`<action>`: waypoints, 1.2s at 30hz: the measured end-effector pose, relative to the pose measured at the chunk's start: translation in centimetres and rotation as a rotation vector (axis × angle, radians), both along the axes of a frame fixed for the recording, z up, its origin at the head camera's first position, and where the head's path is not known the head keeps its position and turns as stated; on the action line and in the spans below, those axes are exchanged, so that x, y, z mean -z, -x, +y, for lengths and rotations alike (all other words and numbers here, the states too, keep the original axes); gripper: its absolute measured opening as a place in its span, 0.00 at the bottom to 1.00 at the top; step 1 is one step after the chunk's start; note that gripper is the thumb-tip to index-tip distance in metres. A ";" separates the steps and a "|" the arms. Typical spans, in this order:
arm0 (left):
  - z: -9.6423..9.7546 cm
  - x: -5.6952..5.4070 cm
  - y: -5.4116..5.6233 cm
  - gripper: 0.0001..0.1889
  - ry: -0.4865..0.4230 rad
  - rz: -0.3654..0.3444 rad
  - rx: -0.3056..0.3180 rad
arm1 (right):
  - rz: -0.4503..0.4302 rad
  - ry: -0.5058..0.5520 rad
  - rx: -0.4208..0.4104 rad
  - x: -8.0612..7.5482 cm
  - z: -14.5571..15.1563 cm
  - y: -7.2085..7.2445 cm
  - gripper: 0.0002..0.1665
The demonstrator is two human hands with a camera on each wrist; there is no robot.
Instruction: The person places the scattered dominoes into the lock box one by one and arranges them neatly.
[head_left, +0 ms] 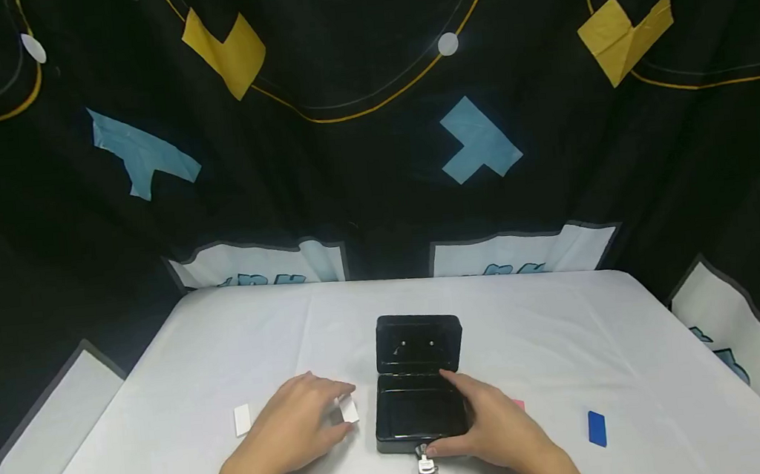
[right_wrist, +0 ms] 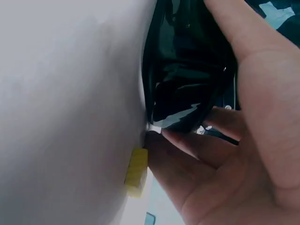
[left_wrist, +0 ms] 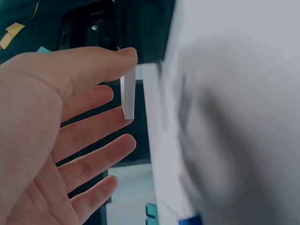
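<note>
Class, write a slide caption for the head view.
Left hand holds a white block; right hand grips an open black box.

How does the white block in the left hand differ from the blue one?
The left hand pinches the white block, while no hand touches the blue block. The white block is left of the black box; the blue block is right of it. Both are small, plain and flat-sided.

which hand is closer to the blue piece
Right. The right hand, gripping the open black box, is left of the blue piece; the left hand is farther left, beyond the box, holding a white piece.
</note>
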State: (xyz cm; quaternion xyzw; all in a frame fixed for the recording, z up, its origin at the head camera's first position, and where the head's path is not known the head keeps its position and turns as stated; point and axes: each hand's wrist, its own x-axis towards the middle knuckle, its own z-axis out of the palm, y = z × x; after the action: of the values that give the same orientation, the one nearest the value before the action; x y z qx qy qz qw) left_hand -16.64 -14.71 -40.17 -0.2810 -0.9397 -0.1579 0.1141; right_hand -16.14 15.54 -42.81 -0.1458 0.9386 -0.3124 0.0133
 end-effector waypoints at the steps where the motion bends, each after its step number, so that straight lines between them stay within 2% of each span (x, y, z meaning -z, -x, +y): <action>1: 0.3 -0.2 0.1 0.21 -0.007 -0.004 0.002 | -0.003 0.003 0.011 0.1 -0.1 0.0 0.72; 5: 1.7 -0.9 0.3 0.21 -0.033 -0.032 0.016 | -0.002 0.004 0.039 0.2 -0.4 0.0 0.70; 9: 3.2 -1.2 0.4 0.17 -0.047 -0.055 0.060 | 0.005 0.020 0.026 0.4 -0.4 0.0 0.68; 14: 4.7 -0.6 0.4 0.15 -0.053 -0.063 0.112 | -0.012 0.028 0.031 0.8 -0.4 0.0 0.71; 20: 6.6 0.4 0.8 0.12 -0.071 -0.080 0.157 | 0.007 0.039 0.024 1.3 -0.1 0.2 0.71; 25: 8.4 0.6 1.3 0.10 -0.053 -0.110 0.184 | 0.035 0.047 0.008 1.1 0.4 0.2 0.69; 30: 10.1 0.7 1.7 0.07 -0.038 -0.102 0.238 | 0.069 0.054 0.005 1.1 0.7 0.3 0.67; 33: 10.9 0.7 1.8 0.06 -0.022 -0.111 0.237 | 0.088 0.053 0.000 1.1 0.7 0.4 0.67; 36: 11.6 0.8 1.9 0.06 -0.016 -0.151 0.215 | 0.096 0.042 -0.003 1.1 0.6 0.4 0.67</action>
State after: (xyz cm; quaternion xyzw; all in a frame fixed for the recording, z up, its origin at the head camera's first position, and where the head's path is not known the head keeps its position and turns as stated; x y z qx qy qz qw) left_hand -18.53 -3.10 -41.00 -0.3666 -0.9087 -0.1976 0.0275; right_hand -16.57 16.14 -43.86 -0.1623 0.9311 -0.3249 -0.0341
